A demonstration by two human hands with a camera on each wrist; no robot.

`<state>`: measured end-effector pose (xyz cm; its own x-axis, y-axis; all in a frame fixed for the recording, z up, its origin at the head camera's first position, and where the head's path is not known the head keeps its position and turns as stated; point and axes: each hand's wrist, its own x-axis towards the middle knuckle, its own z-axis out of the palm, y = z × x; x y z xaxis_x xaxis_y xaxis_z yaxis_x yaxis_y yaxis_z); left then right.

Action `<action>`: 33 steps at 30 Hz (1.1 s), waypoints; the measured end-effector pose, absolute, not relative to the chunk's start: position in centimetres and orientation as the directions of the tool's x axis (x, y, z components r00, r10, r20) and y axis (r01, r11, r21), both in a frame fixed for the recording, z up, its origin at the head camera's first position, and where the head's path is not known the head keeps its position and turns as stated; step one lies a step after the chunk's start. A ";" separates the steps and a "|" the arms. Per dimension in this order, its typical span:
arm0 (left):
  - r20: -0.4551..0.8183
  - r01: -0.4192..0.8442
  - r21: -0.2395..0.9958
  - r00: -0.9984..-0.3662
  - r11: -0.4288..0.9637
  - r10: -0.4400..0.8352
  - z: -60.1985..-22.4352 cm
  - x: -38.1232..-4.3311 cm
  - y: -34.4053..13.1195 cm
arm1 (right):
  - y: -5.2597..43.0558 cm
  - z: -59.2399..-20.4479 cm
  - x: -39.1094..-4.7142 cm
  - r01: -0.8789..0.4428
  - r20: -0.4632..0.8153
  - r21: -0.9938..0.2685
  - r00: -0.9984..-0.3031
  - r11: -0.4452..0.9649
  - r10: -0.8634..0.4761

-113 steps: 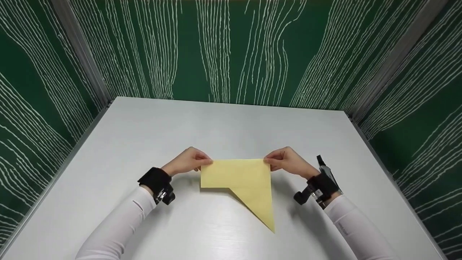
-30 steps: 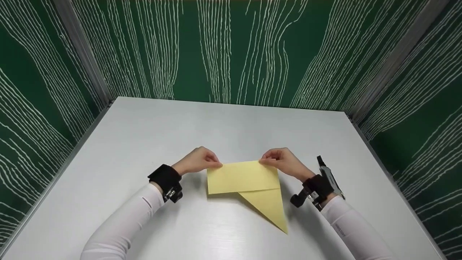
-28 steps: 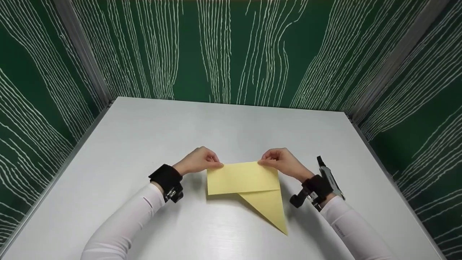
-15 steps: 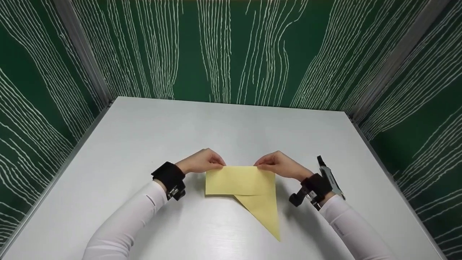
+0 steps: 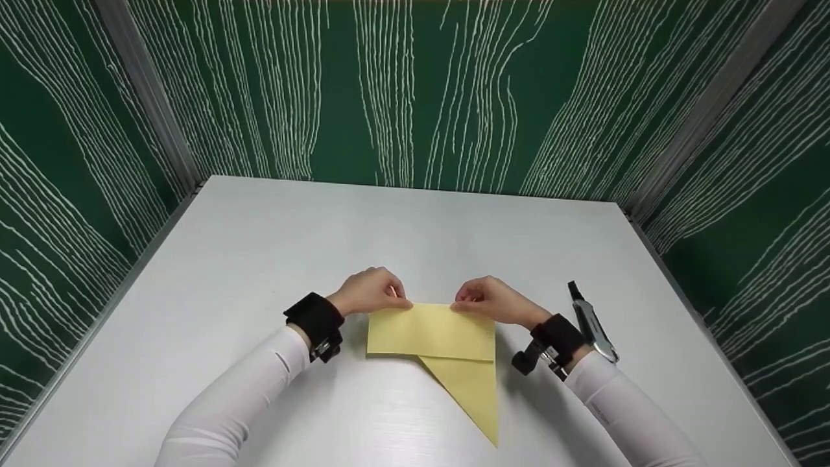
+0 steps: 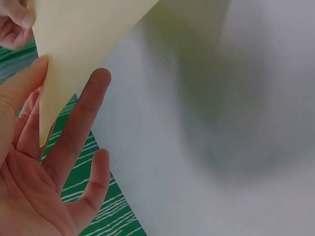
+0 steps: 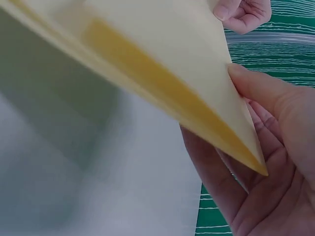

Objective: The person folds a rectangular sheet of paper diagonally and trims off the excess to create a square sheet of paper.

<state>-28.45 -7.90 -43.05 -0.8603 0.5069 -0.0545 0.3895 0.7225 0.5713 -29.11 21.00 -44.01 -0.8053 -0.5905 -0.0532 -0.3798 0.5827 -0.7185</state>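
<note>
A folded sheet of yellow paper (image 5: 425,334) is held up by both hands along its far edge, its shadow falling on the table below. It has a wide upper band and a pointed flap (image 5: 470,395) hanging at the right, toward the person. My left hand (image 5: 375,290) pinches the top edge left of the middle, thumb on the near face. Right of the middle, my right hand (image 5: 493,299) pinches that same edge. Both wrist views show the paper's corner slanting down past the thumb, with the other fingers behind it. In the right wrist view a darker yellow fold (image 7: 162,81) shows inside the layers.
The white table (image 5: 292,220) spreads around the hands. Green walls (image 5: 337,91) with white wavy lines enclose its back and sides. Each wrist wears a black strap (image 5: 316,322) with a small camera; a grey and black device (image 5: 593,331) sits by the right wrist.
Both hands have slid inward along the paper's top edge, closer together. The paper has come slightly nearer the person, and its pointed flap now hangs lower in view. Both grips stay on it.
</note>
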 end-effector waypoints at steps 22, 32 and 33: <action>-0.080 0.396 0.567 -0.847 0.723 0.526 -42.7 -28.1 -6.0 | 19.7 -44.1 -28.9 -0.431 -0.044 -0.704 -0.766 0.564 -0.641; -0.070 0.422 0.659 -0.789 0.622 0.610 -43.1 -28.3 -5.3 | 19.5 -43.9 -28.8 -0.436 -0.060 -0.725 -0.730 0.532 -0.680; -0.073 0.418 0.656 -0.793 0.629 0.604 -43.1 -28.3 -5.2 | 19.4 -43.9 -28.8 -0.438 -0.061 -0.722 -0.731 0.536 -0.680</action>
<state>-28.28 -5.19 -43.08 -0.7933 0.6044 -0.0735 0.4182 0.6286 0.6557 -28.80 19.45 -43.87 -0.7309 -0.6797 -0.0608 -0.4382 0.5358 -0.7218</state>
